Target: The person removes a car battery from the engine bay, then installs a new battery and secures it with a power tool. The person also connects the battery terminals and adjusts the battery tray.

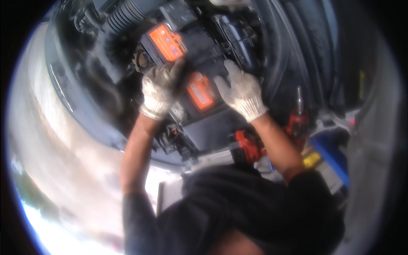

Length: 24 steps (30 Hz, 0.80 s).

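Note:
A black car battery with orange labels sits in the engine bay. My left hand, in a whitish knit glove, is at its left side with the fingers curled. Something dark and blurred runs from those fingertips across the battery, between the orange labels; I cannot make out what it is. On the battery's right side is my right hand, gloved alike. Its thumb and fingers are apart, near or against the battery top, and no object shows in them.
A ribbed air hose runs at the upper left. A red and black power tool lies below my right forearm, and another red tool with a metal socket stands right of it. A blue case is at the lower right.

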{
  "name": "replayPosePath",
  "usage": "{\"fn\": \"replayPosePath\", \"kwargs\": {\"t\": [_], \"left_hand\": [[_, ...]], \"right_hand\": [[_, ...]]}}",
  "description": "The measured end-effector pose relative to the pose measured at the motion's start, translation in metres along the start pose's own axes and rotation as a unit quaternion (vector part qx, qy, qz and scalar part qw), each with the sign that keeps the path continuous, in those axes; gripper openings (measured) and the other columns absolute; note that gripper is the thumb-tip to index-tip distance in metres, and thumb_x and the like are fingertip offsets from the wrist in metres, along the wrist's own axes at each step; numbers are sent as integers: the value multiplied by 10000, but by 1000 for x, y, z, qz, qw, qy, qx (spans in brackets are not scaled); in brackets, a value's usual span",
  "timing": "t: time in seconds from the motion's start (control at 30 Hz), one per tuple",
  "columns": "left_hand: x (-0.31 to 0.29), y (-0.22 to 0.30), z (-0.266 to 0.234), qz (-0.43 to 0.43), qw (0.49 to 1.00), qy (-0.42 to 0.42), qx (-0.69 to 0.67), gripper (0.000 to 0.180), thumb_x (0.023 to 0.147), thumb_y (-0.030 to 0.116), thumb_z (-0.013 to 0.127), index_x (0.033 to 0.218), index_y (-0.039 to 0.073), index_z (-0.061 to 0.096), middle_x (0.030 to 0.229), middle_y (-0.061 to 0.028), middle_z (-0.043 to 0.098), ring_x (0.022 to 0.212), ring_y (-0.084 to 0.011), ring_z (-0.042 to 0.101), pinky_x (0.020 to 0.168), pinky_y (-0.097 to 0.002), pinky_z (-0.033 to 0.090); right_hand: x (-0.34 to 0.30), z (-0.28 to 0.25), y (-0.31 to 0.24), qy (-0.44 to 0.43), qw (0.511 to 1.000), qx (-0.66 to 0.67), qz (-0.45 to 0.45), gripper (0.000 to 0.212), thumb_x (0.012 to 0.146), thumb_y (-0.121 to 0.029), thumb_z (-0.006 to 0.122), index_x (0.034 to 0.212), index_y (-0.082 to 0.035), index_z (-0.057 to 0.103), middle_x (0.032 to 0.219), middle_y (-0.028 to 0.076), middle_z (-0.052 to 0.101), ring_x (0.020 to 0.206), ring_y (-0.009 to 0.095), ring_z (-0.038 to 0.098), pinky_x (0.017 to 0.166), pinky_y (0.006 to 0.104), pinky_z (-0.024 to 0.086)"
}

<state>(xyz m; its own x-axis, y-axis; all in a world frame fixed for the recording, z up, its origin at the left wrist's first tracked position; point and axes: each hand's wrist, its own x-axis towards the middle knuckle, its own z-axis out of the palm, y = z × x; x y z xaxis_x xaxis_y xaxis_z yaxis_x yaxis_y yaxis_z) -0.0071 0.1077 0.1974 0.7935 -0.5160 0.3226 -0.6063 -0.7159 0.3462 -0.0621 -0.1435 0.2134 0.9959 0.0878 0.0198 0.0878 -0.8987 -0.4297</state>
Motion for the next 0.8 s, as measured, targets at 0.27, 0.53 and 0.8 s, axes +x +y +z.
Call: {"fn": "replayPosePath", "kwargs": {"t": [0.27, 0.53, 0.8], "left_hand": [[3, -9, -3, 21, 999, 7, -44, 428, 878, 227, 884, 1230, 35, 735, 892, -112, 741, 791, -320, 757, 679, -446, 610], [3, -10, 0, 31, 998, 22, -50, 448, 874, 282, 896, 1213, 30, 746, 904, -111, 746, 784, -309, 750, 677, -437, 607], [10, -19, 0, 104, 994, 22, -29, 430, 887, 283, 884, 1215, 42, 746, 925, -100, 754, 742, -297, 720, 662, -415, 585]], "right_hand": [[1, -3, 7, 92, 991, -36, -87, 200, 903, -69, 795, 1101, -52, 773, 1137, 170, 753, 796, 281, 788, 685, 378, 643], [3, 1, 17, 34, 983, -118, -139, 240, 788, -73, 823, 1014, -58, 744, 1202, 181, 737, 799, 312, 776, 688, 394, 651], [6, -5, 19, 25, 971, -135, -198, 243, 794, -100, 834, 1017, -59, 745, 1228, 204, 733, 799, 324, 779, 693, 401, 653]]}}
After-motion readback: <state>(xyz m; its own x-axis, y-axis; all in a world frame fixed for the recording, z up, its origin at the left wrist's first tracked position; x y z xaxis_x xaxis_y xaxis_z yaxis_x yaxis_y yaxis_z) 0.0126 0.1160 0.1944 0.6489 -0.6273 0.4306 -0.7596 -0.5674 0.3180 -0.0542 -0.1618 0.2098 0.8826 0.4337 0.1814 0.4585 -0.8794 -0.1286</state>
